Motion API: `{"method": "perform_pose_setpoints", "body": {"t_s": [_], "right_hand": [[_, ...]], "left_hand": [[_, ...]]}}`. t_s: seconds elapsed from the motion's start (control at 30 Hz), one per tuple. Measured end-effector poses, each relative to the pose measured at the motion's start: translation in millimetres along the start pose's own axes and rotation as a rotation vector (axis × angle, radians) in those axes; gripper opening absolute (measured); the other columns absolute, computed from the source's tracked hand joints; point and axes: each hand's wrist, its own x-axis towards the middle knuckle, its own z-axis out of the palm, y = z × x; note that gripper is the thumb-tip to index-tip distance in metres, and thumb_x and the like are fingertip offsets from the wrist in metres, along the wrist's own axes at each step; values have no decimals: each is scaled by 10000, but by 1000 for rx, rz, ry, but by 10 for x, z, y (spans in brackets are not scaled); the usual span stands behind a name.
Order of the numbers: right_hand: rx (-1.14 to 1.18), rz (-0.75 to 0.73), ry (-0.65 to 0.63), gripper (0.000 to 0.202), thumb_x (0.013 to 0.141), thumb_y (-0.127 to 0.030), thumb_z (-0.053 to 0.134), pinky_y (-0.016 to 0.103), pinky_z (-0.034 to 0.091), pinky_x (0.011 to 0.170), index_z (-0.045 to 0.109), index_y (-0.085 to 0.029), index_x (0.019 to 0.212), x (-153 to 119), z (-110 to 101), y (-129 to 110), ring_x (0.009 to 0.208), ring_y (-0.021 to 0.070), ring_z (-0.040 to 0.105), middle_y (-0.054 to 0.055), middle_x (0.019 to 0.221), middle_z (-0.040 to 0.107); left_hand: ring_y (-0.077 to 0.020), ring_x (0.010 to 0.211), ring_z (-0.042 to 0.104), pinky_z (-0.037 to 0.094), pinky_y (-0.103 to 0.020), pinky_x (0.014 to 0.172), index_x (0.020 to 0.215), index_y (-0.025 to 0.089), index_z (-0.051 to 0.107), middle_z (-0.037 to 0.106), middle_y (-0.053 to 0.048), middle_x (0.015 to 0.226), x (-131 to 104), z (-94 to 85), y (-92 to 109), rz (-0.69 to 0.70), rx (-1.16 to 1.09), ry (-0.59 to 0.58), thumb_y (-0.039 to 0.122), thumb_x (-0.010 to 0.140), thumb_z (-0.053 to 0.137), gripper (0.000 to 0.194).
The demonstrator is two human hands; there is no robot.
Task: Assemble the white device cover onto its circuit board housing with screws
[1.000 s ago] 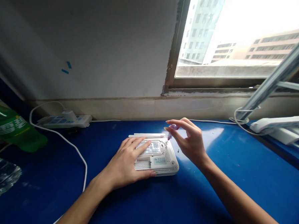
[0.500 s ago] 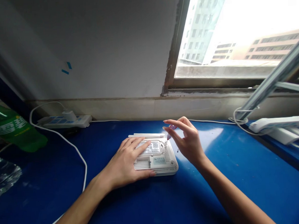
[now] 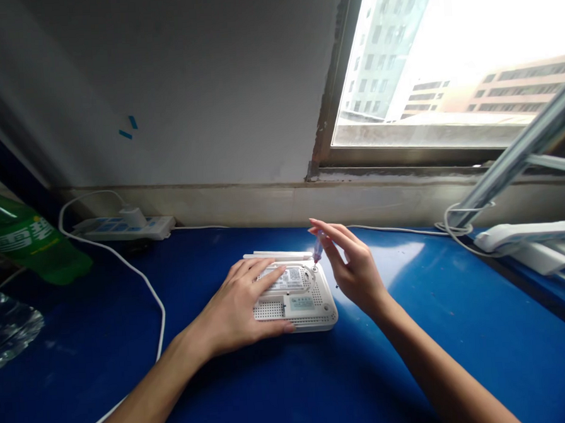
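Note:
A white router (image 3: 300, 304) with labels and rows of vent holes lies on the blue table, its white antennas along the far edge. My left hand (image 3: 242, 302) rests over its left part, fingers spread across the top and thumb at the near edge. Between the fingertips of my right hand (image 3: 356, 264) is a small screwdriver with a translucent purple handle (image 3: 318, 249). It points down at the round hole in the router's far right corner. A tiny dark screw (image 3: 336, 287) lies on the table right of the router.
At the left stand a green bottle (image 3: 33, 243) and a clear plastic bottle (image 3: 9, 327). A power strip (image 3: 160, 228) sits by the wall, and a white cable (image 3: 147, 285) curves across the table. Another white strip (image 3: 525, 233) and a metal bar (image 3: 502, 168) are at the right.
The screwdriver in my right hand stands more upright over the corner hole, and the fingers of that hand have straightened and shifted. My left hand has stayed on the router.

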Motion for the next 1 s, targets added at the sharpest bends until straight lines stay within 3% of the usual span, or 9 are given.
{"method": "perform_pose_setpoints", "body": {"t_s": [0.07, 0.23, 0.3, 0.43, 0.53, 0.63, 0.7, 0.83, 1.0], "right_hand": [[35, 2, -29, 377, 1060, -178, 518, 370, 555, 884, 615, -267, 1413, -6, 4, -3, 990, 190, 691, 76, 1189, 719], [-68, 38, 88, 142, 962, -270, 721, 371, 547, 770, 761, -247, 1096, -8, 11, -21, 810, 198, 651, 42, 894, 658], [-50, 47, 75, 198, 997, -290, 670, 376, 558, 782, 746, -259, 1177, -12, 15, -1, 843, 201, 662, 57, 958, 667], [90, 72, -37, 372, 1081, -255, 482, 402, 573, 922, 588, -266, 1437, -24, 12, 51, 1110, 220, 692, 91, 1251, 713], [47, 79, 6, 287, 1033, -269, 600, 401, 577, 868, 678, -247, 1309, -19, 5, 45, 958, 219, 718, 70, 1078, 754], [-45, 62, 87, 192, 963, -291, 720, 372, 557, 769, 755, -245, 1146, -9, 13, 20, 797, 194, 669, 43, 916, 692], [-39, 51, 71, 237, 994, -288, 674, 366, 553, 780, 734, -250, 1221, -13, 25, 22, 805, 186, 659, 45, 939, 672], [125, 75, -65, 401, 1079, -233, 489, 366, 573, 857, 560, -269, 1473, -35, 31, 63, 951, 180, 702, 74, 1194, 718], [45, 82, 37, 290, 954, -268, 739, 371, 565, 815, 728, -241, 1242, -18, -7, 70, 852, 195, 698, 40, 969, 728]], "left_hand": [[-386, 1496, 372, 266, -591, 1243, 1583, 325, 455, 432, -104, 1637, 4, -8, 10, -4, 7, -9, 802, 794, 685, 950], [-385, 1503, 363, 262, -595, 1246, 1584, 323, 453, 427, -97, 1641, 8, -21, 24, -17, 19, -26, 811, 798, 670, 950], [-389, 1496, 373, 270, -597, 1242, 1578, 329, 463, 430, -96, 1639, 4, -13, 14, -11, 10, -13, 799, 792, 689, 943], [-382, 1487, 384, 289, -583, 1237, 1573, 326, 471, 436, -99, 1634, 1, 4, -7, 3, 1, 6, 782, 793, 705, 933], [-379, 1488, 379, 295, -576, 1235, 1579, 333, 460, 439, -93, 1632, 3, -3, -2, -2, 4, -4, 800, 793, 687, 942], [-377, 1487, 378, 299, -571, 1234, 1578, 329, 464, 444, -92, 1629, 7, -16, 12, -8, 11, -17, 816, 795, 668, 945], [-376, 1484, 379, 300, -572, 1234, 1576, 319, 469, 444, -96, 1626, 10, -22, 19, -13, 15, -20, 823, 795, 660, 950], [-380, 1481, 381, 304, -584, 1229, 1579, 315, 464, 440, -101, 1628, 16, -28, 27, -17, 9, -23, 825, 793, 660, 957], [-366, 1493, 373, 278, -572, 1246, 1578, 297, 467, 442, -102, 1628, 18, -38, 39, -7, 34, -36, 819, 805, 654, 951]]}}
